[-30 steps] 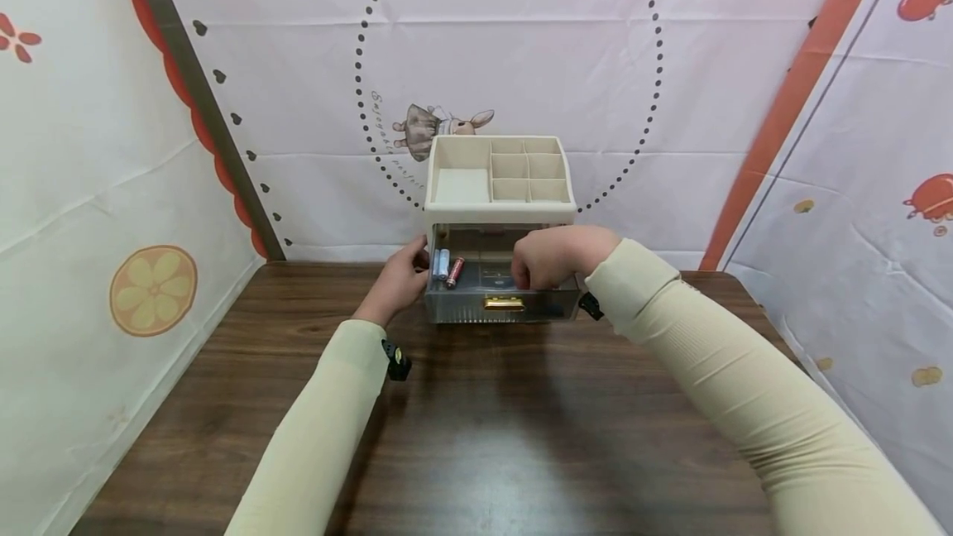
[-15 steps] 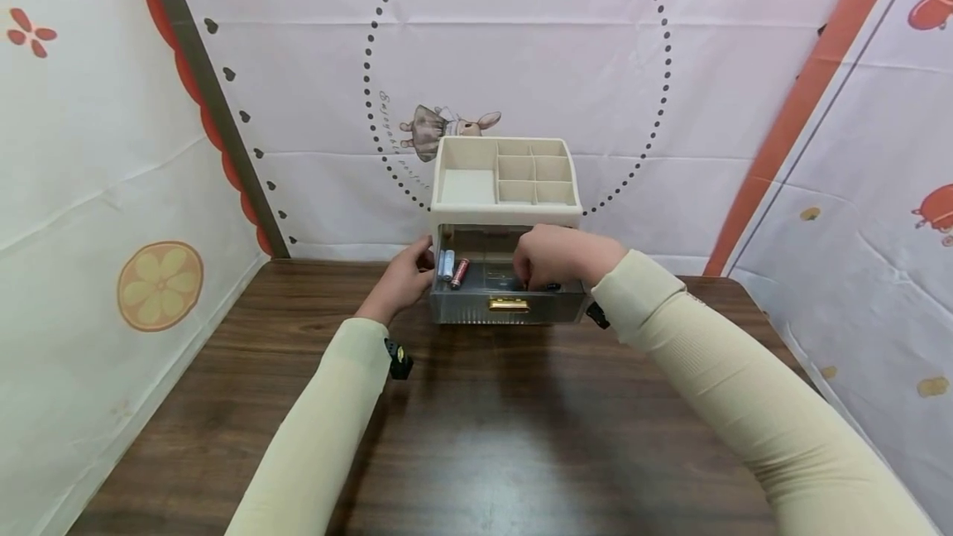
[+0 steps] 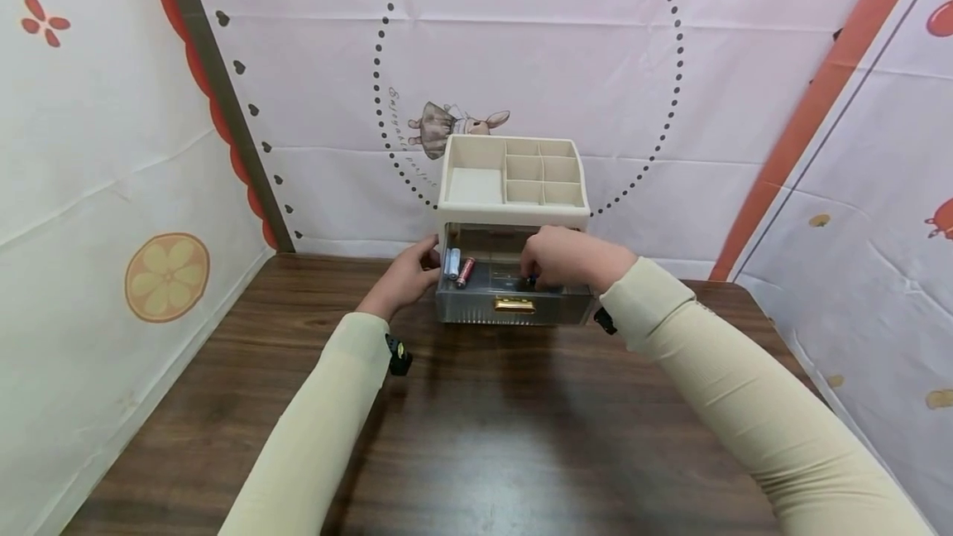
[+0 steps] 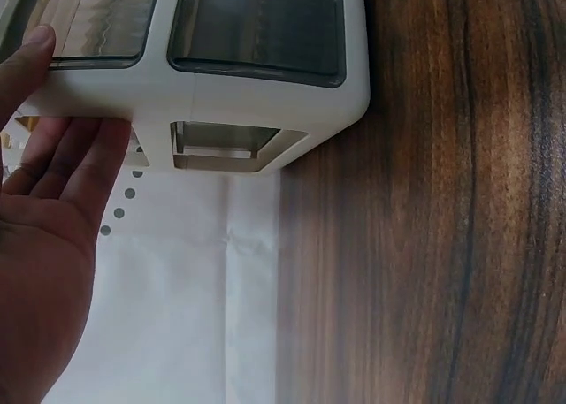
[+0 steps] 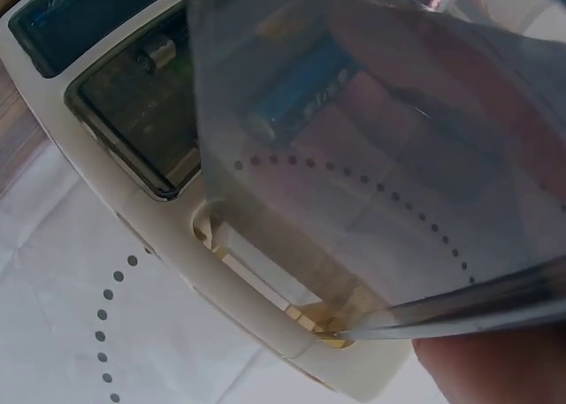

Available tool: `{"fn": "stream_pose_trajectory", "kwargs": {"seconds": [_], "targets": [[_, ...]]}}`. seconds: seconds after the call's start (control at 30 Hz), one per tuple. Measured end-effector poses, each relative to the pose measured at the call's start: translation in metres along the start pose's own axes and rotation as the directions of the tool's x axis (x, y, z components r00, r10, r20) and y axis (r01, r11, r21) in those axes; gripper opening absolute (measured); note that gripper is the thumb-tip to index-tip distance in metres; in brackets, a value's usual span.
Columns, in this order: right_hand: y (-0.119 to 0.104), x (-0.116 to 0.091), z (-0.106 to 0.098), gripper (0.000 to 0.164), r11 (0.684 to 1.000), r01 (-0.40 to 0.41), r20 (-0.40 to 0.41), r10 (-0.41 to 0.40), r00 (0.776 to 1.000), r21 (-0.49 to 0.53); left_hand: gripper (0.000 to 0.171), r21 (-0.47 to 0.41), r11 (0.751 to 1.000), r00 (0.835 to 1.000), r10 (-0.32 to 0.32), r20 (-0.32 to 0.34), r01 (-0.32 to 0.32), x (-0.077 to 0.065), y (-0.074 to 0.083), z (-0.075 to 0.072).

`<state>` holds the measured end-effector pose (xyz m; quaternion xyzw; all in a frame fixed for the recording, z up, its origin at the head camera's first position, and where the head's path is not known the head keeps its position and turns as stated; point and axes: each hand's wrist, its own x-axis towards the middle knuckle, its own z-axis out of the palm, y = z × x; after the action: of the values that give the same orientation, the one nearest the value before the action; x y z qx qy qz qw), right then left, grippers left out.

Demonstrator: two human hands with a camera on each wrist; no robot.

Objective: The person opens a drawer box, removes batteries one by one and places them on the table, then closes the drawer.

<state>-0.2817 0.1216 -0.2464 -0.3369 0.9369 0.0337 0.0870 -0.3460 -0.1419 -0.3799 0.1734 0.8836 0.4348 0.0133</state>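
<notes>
blue battery [image 5: 301, 95] between right fingers [image 5: 424, 55], in clear drawer [image 3: 469, 306]

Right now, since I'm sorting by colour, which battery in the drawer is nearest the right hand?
The darker blue battery, at the right hand; the red battery and pale blue batteries lie apart, farther left.

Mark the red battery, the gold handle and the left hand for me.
Red battery [image 3: 465, 273]: head view, middle of its casing.
Gold handle [image 3: 514, 305]: head view, middle of its front.
Left hand [image 3: 403, 278]: head view, back of the hand.
</notes>
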Motion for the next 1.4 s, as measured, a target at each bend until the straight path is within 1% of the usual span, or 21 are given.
{"fn": "stream_pose_trajectory", "kwargs": {"seconds": [0.1,0.2,0.3,0.43,0.57,0.67,0.77,0.9,1.1,1.27,1.4], "targets": [[0.002,-0.002,0.001,0.017,1.000,0.025,-0.017,-0.024,1.000,0.017,0.055,-0.006,1.000,1.000,0.011,0.000,-0.011,0.000,0.001,0.001],[0.006,-0.005,0.001,0.017,0.997,0.068,-0.061,-0.066,0.996,0.039,0.056,-0.010,1.000,1.000,0.012,0.001,-0.012,0.000,0.001,0.001],[0.009,-0.008,-0.001,0.020,0.991,0.126,-0.126,-0.119,0.985,0.046,0.060,-0.017,1.000,1.000,0.017,0.003,-0.017,0.000,0.001,0.000],[0.014,-0.013,-0.005,0.026,0.983,0.169,-0.185,-0.154,0.971,0.068,0.064,-0.023,0.999,1.000,0.024,0.004,-0.024,0.000,-0.001,-0.001],[0.016,-0.019,-0.010,0.030,0.979,0.171,-0.204,-0.145,0.968,0.114,0.064,-0.037,0.999,1.000,0.022,0.003,-0.022,-0.001,-0.003,-0.002],[0.019,-0.024,-0.012,0.031,0.974,0.178,-0.233,-0.142,0.962,0.143,0.065,-0.043,0.999,1.000,0.010,0.007,-0.010,-0.002,-0.002,-0.003],[0.024,-0.028,-0.011,0.029,0.967,0.194,-0.289,-0.140,0.947,0.167,0.066,-0.041,0.999,1.000,-0.003,0.012,0.003,-0.002,-0.001,-0.003],[0.032,-0.035,-0.012,0.028,0.954,0.202,-0.355,-0.114,0.928,0.222,0.064,-0.037,0.999,1.000,-0.008,0.011,0.008,-0.001,0.000,-0.002],[0.044,-0.049,-0.013,0.028,0.934,0.184,-0.380,-0.057,0.923,0.308,0.060,-0.046,0.999,1.000,0.011,0.017,-0.010,0.000,0.001,0.000],[0.052,-0.059,-0.011,0.027,0.920,0.173,-0.395,-0.022,0.918,0.352,0.058,-0.044,0.998,0.999,0.035,0.018,-0.034,0.000,0.002,0.001],[0.058,-0.065,-0.010,0.025,0.918,0.142,-0.394,0.017,0.919,0.371,0.059,-0.045,0.998,0.999,0.037,0.023,-0.036,-0.002,0.004,0.002]]}}
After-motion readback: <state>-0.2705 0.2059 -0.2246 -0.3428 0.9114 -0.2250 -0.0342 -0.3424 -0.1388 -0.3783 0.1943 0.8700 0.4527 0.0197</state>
